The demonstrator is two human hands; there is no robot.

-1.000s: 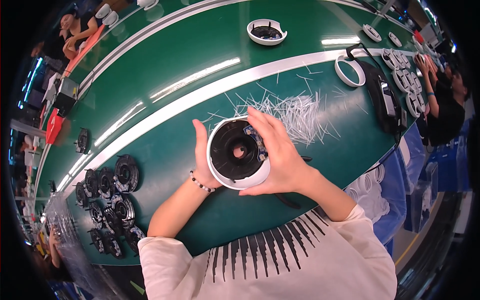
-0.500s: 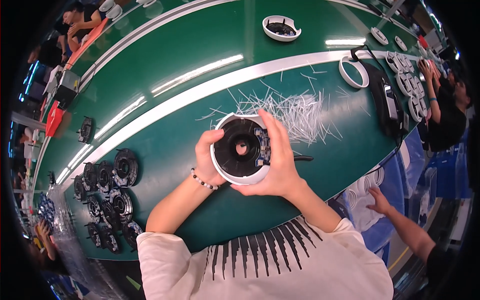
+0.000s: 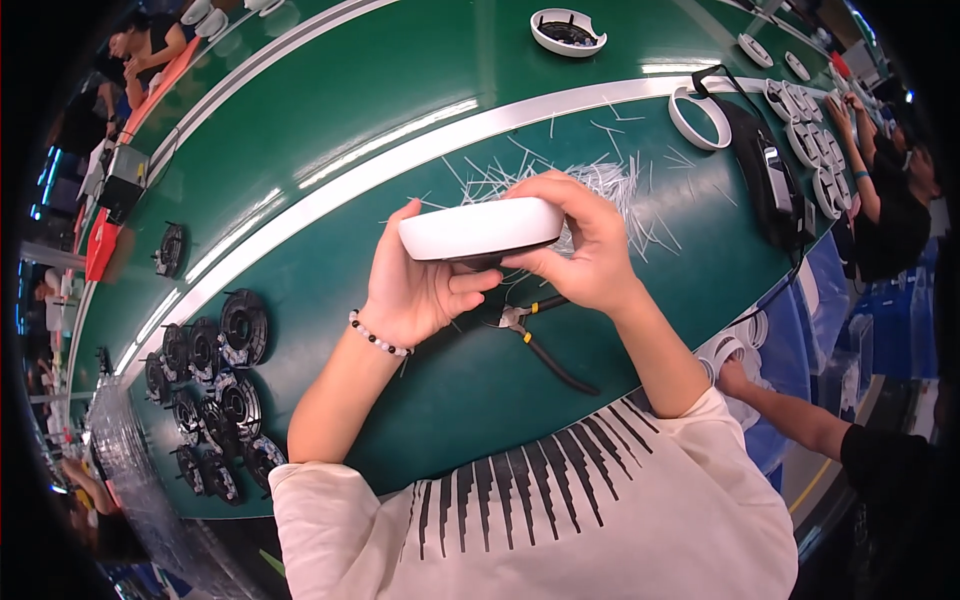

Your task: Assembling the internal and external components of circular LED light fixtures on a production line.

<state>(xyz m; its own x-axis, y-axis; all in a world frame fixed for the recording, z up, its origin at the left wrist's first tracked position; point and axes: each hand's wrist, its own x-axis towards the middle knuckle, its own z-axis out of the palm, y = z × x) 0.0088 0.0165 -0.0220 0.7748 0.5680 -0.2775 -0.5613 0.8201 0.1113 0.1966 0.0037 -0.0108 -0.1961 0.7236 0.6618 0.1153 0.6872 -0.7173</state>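
Observation:
A white round housing with a black insert (image 3: 482,229) is held up in front of my chest, its white side wall toward me and its dark underside barely showing. My left hand (image 3: 415,285), wearing a bead bracelet, grips the left end, thumb up along the edge and fingers under it. With fingers over the top and thumb below, my right hand (image 3: 592,240) clasps the right end. Below the housing, a pair of cutters (image 3: 540,350) with black and yellow handles lies on the green table. Beyond it spreads a pile of thin white plastic strips (image 3: 615,188).
Several black round parts (image 3: 243,328) stand at the left. At the right are a white ring (image 3: 700,118), a black device (image 3: 768,175) and several white housings (image 3: 802,145). Another housing (image 3: 567,33) sits past the white rail. A co-worker's hand (image 3: 735,377) reaches among white rings at lower right.
The housing has been tipped from its open black face to its side wall and raised slightly. My left fingers moved underneath. The cutters came into view. The co-worker's hand moved left.

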